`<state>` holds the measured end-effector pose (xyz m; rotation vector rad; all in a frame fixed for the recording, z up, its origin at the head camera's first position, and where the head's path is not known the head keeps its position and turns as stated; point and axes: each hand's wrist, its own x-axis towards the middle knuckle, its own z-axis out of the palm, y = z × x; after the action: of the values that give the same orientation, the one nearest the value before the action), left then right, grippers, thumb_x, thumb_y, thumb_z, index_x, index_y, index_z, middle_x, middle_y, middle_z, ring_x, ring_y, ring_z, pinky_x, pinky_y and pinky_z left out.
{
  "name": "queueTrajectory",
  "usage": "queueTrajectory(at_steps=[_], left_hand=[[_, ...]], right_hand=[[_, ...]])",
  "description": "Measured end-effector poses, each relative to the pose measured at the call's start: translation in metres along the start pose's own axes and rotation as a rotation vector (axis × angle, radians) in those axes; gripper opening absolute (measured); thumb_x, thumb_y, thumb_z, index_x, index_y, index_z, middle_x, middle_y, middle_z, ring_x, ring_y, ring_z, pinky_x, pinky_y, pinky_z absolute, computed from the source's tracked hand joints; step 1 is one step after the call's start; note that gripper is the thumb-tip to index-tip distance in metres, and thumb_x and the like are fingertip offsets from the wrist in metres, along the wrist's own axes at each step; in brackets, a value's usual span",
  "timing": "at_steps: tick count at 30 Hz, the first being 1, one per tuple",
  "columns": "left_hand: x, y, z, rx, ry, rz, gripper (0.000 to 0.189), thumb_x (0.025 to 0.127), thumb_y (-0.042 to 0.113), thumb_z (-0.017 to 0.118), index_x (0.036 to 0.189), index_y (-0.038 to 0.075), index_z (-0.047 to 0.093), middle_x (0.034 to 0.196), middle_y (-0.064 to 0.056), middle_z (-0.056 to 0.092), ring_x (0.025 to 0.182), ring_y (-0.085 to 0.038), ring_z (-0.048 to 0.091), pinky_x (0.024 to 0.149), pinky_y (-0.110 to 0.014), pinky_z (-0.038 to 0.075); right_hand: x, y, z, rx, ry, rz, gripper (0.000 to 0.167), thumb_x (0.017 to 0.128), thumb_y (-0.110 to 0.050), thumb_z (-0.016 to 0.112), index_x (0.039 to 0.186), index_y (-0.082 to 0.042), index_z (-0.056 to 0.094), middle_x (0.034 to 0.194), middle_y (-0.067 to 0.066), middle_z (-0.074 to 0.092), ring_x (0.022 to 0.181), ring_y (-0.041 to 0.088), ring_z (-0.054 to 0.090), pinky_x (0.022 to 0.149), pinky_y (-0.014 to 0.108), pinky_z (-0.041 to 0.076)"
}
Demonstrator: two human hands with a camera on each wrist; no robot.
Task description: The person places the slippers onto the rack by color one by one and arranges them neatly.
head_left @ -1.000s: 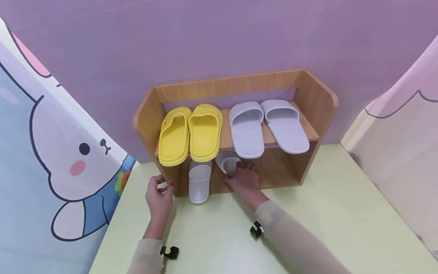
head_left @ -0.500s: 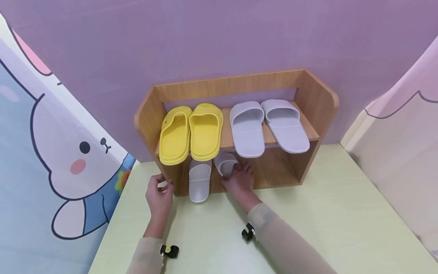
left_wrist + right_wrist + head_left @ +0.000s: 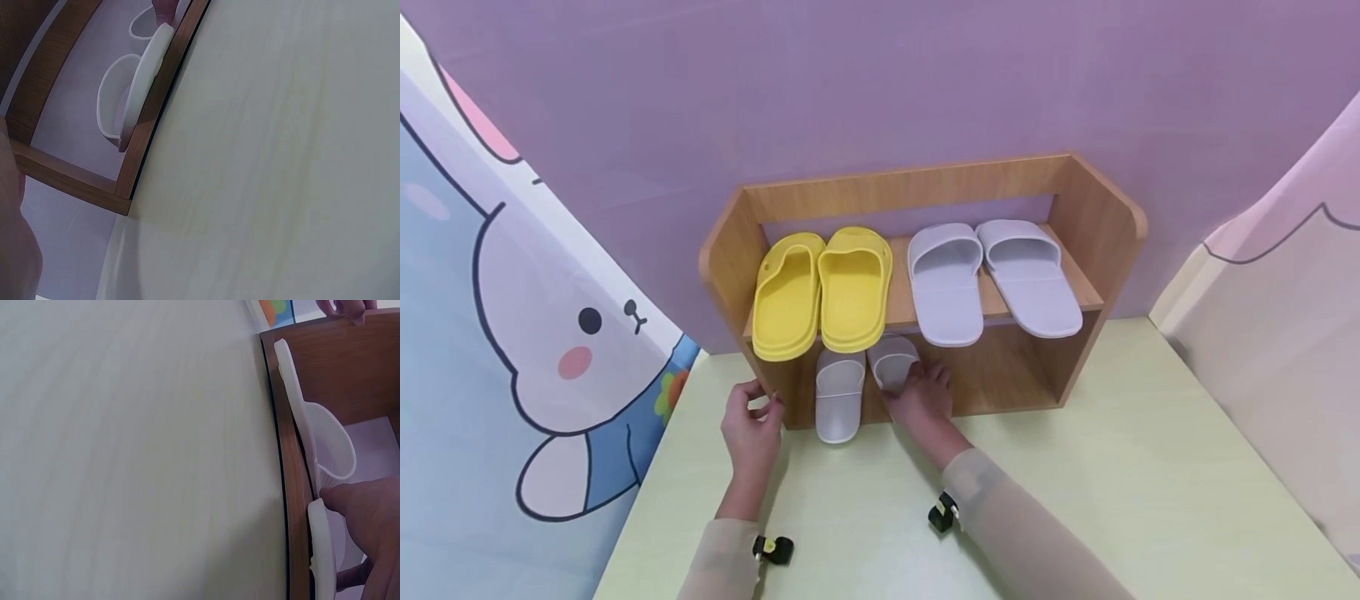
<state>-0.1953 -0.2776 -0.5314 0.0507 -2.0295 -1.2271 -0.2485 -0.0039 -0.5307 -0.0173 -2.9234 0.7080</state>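
On the lower shelf of a wooden shoe rack (image 3: 1007, 367), a pale grey slipper (image 3: 892, 363) points inward, its heel under my right hand (image 3: 922, 410). In the right wrist view my thumb lies at one side of this slipper's sole (image 3: 322, 547) and a finger at the other, gripping it. Just left of it sits the matching slipper (image 3: 838, 408), sole flat and heel jutting past the shelf's front edge. My left hand (image 3: 752, 433) pinches the front edge of the rack's left side panel. The upper shelf hides part of both grey slippers' toes.
Above, a pair of yellow clogs (image 3: 820, 296) and a pair of lilac slippers (image 3: 988, 283) stand on the upper shelf, heels overhanging. The rack stands on a pale green tabletop (image 3: 865, 517) against a purple backdrop (image 3: 880, 92). A rabbit-print cloth (image 3: 587, 375) hangs at the left.
My right hand has slid the grey slipper left, close beside its mate, and turned it straighter. My left hand has kept its place on the rack.
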Motion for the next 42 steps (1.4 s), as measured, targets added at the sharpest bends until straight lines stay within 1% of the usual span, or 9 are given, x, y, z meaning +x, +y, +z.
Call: queueTrajectory(at_steps=[3, 10, 15, 18, 25, 29, 33, 38, 42], left_hand=[[0.000, 0.000, 0.000, -0.007, 0.008, 0.010, 0.027, 0.093, -0.008, 0.078, 0.117, -0.003, 0.067, 0.110, -0.017, 0.073, 0.105, -0.015, 0.071, 0.078, -0.014, 0.061], [0.000, -0.003, 0.000, -0.022, 0.012, 0.017, 0.027, 0.092, -0.008, 0.078, 0.117, -0.003, 0.067, 0.110, -0.015, 0.074, 0.103, -0.007, 0.068, 0.078, -0.014, 0.061], [0.000, -0.003, 0.002, -0.011, 0.015, 0.012, 0.027, 0.092, -0.009, 0.077, 0.117, -0.003, 0.066, 0.110, -0.015, 0.073, 0.104, -0.017, 0.071, 0.078, -0.014, 0.061], [0.000, -0.002, 0.002, -0.010, 0.013, 0.007, 0.028, 0.092, -0.008, 0.078, 0.117, -0.003, 0.066, 0.110, -0.015, 0.072, 0.104, -0.018, 0.071, 0.078, -0.013, 0.061], [0.000, -0.002, 0.002, -0.009, 0.012, 0.009, 0.028, 0.093, -0.008, 0.078, 0.117, -0.002, 0.066, 0.110, -0.015, 0.072, 0.102, -0.006, 0.068, 0.077, -0.012, 0.060], [0.000, -0.002, 0.003, -0.016, 0.013, 0.010, 0.028, 0.092, -0.008, 0.078, 0.117, -0.002, 0.067, 0.110, -0.015, 0.072, 0.103, -0.011, 0.069, 0.077, -0.012, 0.060], [0.000, -0.001, 0.002, -0.004, 0.010, 0.005, 0.028, 0.093, -0.008, 0.077, 0.118, -0.002, 0.066, 0.111, -0.014, 0.073, 0.105, -0.019, 0.071, 0.078, -0.011, 0.060], [0.000, 0.003, -0.002, -0.007, -0.026, -0.042, 0.028, 0.094, -0.007, 0.078, 0.119, -0.001, 0.066, 0.112, -0.013, 0.071, 0.107, -0.025, 0.070, 0.079, -0.012, 0.060], [0.001, 0.007, -0.010, 0.046, -0.137, -0.074, 0.027, 0.098, 0.002, 0.079, 0.123, 0.003, 0.066, 0.116, -0.011, 0.071, 0.110, -0.028, 0.070, 0.081, -0.019, 0.063]], right_hand=[[-0.003, -0.001, 0.000, 0.037, 0.016, -0.005, 0.096, 0.092, -0.059, 0.083, 0.148, 0.013, 0.053, 0.152, 0.048, 0.041, 0.133, 0.057, 0.049, 0.094, 0.063, 0.060], [-0.006, -0.002, 0.002, 0.061, 0.055, -0.029, 0.093, 0.090, -0.057, 0.085, 0.142, 0.015, 0.057, 0.141, 0.046, 0.048, 0.123, 0.054, 0.054, 0.088, 0.062, 0.061], [-0.008, -0.004, 0.003, 0.128, 0.069, -0.034, 0.094, 0.087, -0.055, 0.089, 0.139, 0.018, 0.058, 0.137, 0.044, 0.049, 0.119, 0.054, 0.056, 0.083, 0.063, 0.063], [-0.008, -0.005, 0.004, 0.121, 0.066, -0.038, 0.096, 0.087, -0.058, 0.089, 0.138, 0.017, 0.059, 0.132, 0.039, 0.051, 0.117, 0.052, 0.057, 0.083, 0.062, 0.062], [-0.010, -0.007, 0.003, 0.062, 0.047, -0.065, 0.095, 0.089, -0.062, 0.086, 0.137, 0.016, 0.060, 0.126, 0.034, 0.053, 0.115, 0.049, 0.057, 0.086, 0.059, 0.059], [-0.011, -0.005, 0.005, 0.028, 0.061, -0.103, 0.094, 0.090, -0.063, 0.084, 0.137, 0.015, 0.061, 0.123, 0.033, 0.056, 0.114, 0.048, 0.058, 0.085, 0.057, 0.060], [-0.012, -0.002, 0.002, 0.084, 0.048, -0.128, 0.090, 0.091, -0.060, 0.085, 0.139, 0.012, 0.062, 0.124, 0.032, 0.056, 0.114, 0.047, 0.058, 0.083, 0.057, 0.059], [-0.020, 0.017, -0.009, 0.159, -0.007, -0.235, 0.080, 0.096, -0.054, 0.083, 0.142, 0.007, 0.062, 0.134, 0.027, 0.057, 0.119, 0.042, 0.059, 0.095, 0.055, 0.059], [-0.034, 0.048, -0.027, 0.154, -0.033, -0.396, 0.067, 0.098, -0.049, 0.083, 0.140, 0.001, 0.066, 0.136, 0.022, 0.057, 0.115, 0.036, 0.063, 0.093, 0.051, 0.061]])
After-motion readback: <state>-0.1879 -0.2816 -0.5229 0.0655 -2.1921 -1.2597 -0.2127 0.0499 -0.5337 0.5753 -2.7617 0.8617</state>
